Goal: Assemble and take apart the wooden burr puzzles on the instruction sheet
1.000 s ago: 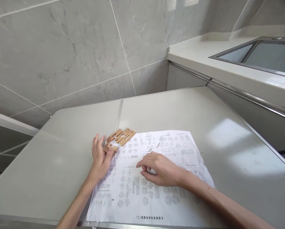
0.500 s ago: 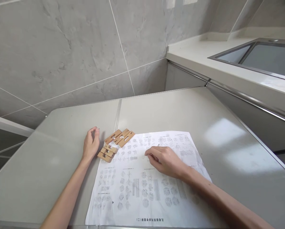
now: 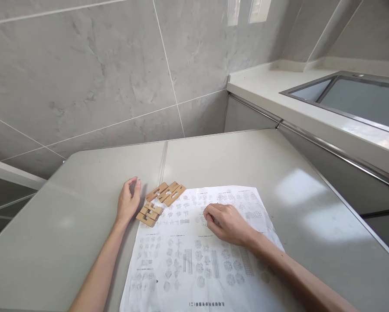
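Observation:
My left hand [image 3: 129, 200] rests on its side on the table, thumb and fingers apart and nothing between them. Just right of it lie flat wooden puzzle pieces with cut-out slots and small numbers, in two groups. The upper group [image 3: 172, 193] overlaps the top left edge of a printed sheet [image 3: 155, 299]; the lower group [image 3: 149, 214] sits at its left edge. On the sheet's upper right part rests my right hand [image 3: 226, 222], its fingers curled into a loose fist. I see nothing held in it, though its palm is hidden.
The light table [image 3: 214, 158] has a seam [image 3: 162, 162] running toward the tiled wall [image 3: 116, 65]. Along the right stands a higher white counter [image 3: 262, 84] with a sink [image 3: 360, 95]. A white frame [image 3: 12, 173] borders the table's left side.
The view has tilted up slightly, so everything sits a little lower. My right fingers have curled in more. The wooden pieces and the sheet have stayed in place.

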`<state>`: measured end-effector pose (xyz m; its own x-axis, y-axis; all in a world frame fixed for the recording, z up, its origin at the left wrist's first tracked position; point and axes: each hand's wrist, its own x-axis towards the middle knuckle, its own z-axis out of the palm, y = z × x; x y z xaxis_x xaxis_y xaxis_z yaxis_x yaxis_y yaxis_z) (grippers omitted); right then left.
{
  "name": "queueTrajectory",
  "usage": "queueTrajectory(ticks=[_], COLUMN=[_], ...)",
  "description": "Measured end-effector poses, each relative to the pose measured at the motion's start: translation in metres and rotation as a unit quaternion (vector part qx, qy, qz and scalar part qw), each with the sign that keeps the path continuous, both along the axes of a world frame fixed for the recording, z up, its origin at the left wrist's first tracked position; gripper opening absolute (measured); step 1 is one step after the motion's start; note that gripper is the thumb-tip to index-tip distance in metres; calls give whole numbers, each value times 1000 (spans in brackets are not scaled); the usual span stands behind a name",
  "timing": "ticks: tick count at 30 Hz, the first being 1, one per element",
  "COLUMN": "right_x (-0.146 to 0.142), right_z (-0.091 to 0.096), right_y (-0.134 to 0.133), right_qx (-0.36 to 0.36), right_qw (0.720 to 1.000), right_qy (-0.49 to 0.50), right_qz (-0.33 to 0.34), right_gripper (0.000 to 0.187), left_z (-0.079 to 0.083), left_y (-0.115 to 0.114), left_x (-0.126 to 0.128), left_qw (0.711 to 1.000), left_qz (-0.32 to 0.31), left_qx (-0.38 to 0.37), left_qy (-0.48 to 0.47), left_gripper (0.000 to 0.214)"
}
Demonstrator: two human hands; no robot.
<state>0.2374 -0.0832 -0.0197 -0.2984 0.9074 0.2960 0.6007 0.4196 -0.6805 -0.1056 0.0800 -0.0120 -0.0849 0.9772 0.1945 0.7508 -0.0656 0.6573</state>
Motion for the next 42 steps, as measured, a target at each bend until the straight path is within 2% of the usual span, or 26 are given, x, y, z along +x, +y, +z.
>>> queueTrajectory(ticks=[23,31,37,42], right_x=[-3,-2,8,18], right_z=[0,7,14,19], right_y=[3,5,6,6], right_qx=[-85,-121,-131,-105], right_qw=[996,991,988,992], right_qy=[26,50,78,68], right_qz=[-3,-2,0,5], right_gripper=[22,24,24,24], left_z=[-3,4,8,8], left_y=[-2,-2,-5,4], left_x=[-5,-4,-9,-11], left_qw=[999,997,985,978], left_qz=[-37,9,53,35], left_qx=[22,13,41,42], left_qy=[6,-78,-157,-199], left_gripper=[46,42,23,50])
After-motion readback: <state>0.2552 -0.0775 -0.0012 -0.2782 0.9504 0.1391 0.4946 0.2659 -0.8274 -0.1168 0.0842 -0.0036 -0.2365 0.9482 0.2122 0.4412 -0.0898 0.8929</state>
